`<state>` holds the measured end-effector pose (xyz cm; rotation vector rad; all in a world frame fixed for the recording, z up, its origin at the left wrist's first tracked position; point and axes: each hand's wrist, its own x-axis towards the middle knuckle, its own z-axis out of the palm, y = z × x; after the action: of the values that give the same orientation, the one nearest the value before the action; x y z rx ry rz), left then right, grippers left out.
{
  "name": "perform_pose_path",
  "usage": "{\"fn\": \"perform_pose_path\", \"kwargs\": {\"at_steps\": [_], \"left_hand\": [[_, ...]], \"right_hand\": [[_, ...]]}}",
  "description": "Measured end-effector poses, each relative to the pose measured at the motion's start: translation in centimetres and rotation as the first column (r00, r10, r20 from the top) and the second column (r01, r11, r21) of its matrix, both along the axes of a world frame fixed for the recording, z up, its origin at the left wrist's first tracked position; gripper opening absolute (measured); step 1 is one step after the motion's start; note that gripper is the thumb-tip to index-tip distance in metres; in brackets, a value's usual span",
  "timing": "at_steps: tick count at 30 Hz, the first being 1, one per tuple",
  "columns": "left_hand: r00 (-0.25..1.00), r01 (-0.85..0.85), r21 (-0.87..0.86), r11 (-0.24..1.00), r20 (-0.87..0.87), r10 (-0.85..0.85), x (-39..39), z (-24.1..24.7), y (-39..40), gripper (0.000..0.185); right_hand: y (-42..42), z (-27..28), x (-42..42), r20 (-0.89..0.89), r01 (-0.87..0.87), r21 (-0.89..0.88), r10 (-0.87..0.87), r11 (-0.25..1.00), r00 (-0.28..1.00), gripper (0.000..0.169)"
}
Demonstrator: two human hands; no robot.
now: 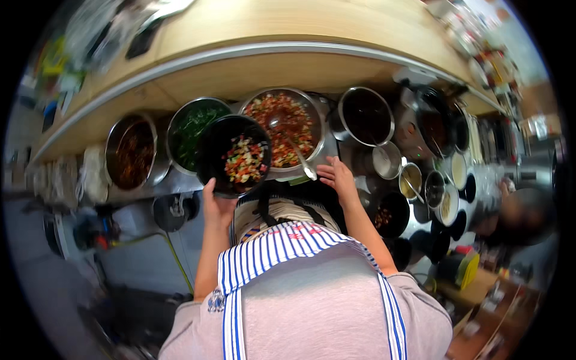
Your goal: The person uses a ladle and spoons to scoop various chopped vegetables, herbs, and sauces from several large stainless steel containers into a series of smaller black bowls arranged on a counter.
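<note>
My left hand (219,204) grips the near rim of a black bowl (209,150), which holds chopped red, white and green vegetables (245,161). The bowl overlaps a metal pot of chopped greens (191,128) and the edge of a large metal bowl of diced vegetable mix (288,121). A metal spoon (308,170) rests in that large bowl, its handle over the near rim. Just right of the handle, my right hand (336,177) is held with its fingers apart and nothing in it.
A metal pot of dark brown food (132,153) stands at the left. To the right are a pot of dark liquid (366,117), small containers with spoons (410,181) and a black bowl with brown bits (390,215). A wooden shelf (292,22) runs along the back.
</note>
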<state>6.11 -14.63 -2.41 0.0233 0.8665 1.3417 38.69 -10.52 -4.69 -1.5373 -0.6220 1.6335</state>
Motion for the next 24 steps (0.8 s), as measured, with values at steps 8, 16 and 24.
{"fn": "perform_pose_path", "kwargs": {"at_steps": [8,16,24], "left_hand": [[0.984,0.142,0.150,0.978,0.082,-0.156,3.8,2.0,4.7,0.054],[0.995,0.082,0.029,0.996,0.050,-0.084,11.8,3.6,7.8,0.060],[0.968,0.122,0.035,0.992,-0.226,-0.112,14.2,4.5,9.7,0.072]], "right_hand": [[2.4,1.6,9.7,0.163,0.490,0.473,-0.620,0.732,0.768,0.034],[6.1,4.3,14.7,0.782,-0.359,0.558,-0.329,0.748,0.530,0.020],[4.4,5.5,14.9,0.830,-0.610,0.539,-0.239,0.581,0.505,0.015]]}}
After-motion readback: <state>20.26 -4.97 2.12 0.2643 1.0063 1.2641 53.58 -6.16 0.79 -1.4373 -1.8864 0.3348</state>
